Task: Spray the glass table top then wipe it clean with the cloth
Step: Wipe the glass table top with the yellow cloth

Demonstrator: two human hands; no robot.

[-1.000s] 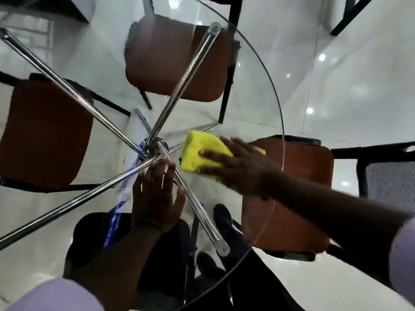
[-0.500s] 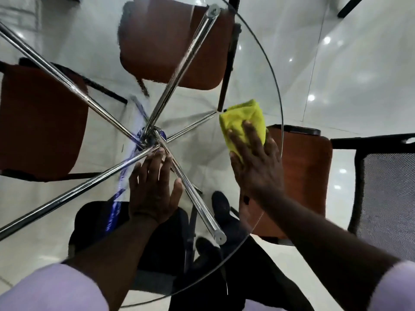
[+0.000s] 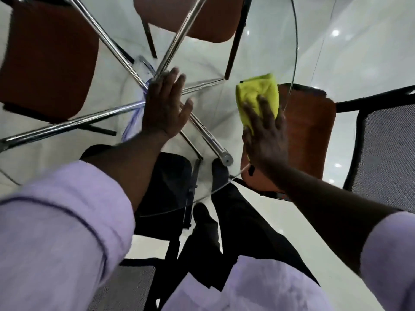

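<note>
Bright, even indoor light from overhead; small round lamp reflections dotting the glossy floor at right. Soft glare across the glass worktop, washing out contrast through it. Shadows faint and diffuse. Heavy motion blur on the left sleeve and left hand, fingers smeared at the tips. Milder blur on the right hand; cloth fairly sharp. Strong wide-angle bending at the edges, worktop rim bowed, chrome legs stretched.
</note>
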